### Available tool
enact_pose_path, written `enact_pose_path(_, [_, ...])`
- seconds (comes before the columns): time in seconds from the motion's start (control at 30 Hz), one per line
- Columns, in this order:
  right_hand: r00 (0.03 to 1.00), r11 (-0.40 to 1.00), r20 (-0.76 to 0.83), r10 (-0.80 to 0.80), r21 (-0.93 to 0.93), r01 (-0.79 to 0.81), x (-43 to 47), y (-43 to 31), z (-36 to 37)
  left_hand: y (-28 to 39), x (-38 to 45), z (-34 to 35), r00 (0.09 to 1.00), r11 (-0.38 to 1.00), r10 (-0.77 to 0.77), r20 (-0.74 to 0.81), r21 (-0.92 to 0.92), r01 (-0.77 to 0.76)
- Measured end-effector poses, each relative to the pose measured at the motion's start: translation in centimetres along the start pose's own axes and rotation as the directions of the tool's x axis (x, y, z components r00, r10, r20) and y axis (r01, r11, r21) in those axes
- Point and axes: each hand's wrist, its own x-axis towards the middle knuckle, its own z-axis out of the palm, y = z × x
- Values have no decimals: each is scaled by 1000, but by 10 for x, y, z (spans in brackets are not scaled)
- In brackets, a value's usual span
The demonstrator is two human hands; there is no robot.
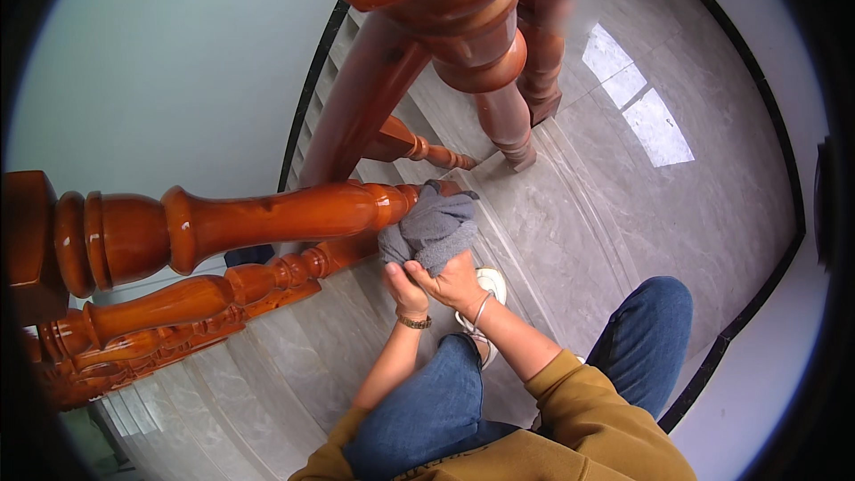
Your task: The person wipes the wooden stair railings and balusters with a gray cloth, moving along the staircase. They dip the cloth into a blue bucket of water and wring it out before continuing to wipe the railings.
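A bunched grey cloth [434, 224] is wrapped against the lower end of a glossy reddish-brown wooden baluster [287, 210]. My left hand [406, 290], with a watch at the wrist, presses on the near left side of the cloth. Just to its right, my right hand [454, 280], with a bangle at the wrist, grips the cloth too. Part of the fingers of both hands is hidden by the fabric.
Grey marble stairs [267, 387] run down at the lower left beside more turned balusters [167, 304]. A thick wooden post [481, 40] stands ahead, with a grey marble landing [668, 227] to the right. My white shoe [493, 284] is on the stairs.
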Motion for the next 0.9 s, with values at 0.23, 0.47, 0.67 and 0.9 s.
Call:
enact_pose_path(0.23, [997, 988, -7, -82, -134, 80, 17, -2, 6, 20, 31, 9, 971, 965, 233, -50, -113, -237])
enact_pose_path(0.47, [819, 757, -139, 557, 489, -433, 17, 1, -8, 31, 7, 28, 912, 868, 314, -262, -309, -388])
enact_pose_path(0.67, [991, 959, -53, 126, 263, -108, 28, -15, 0, 12, 25, 18, 803, 792, 594, -49, 210, -573])
enact_pose_path(0.9, [913, 832, 210, 349, 378, -405, 67, 40, 11, 25, 61, 26, 864, 857, 503, -14, -121, -501])
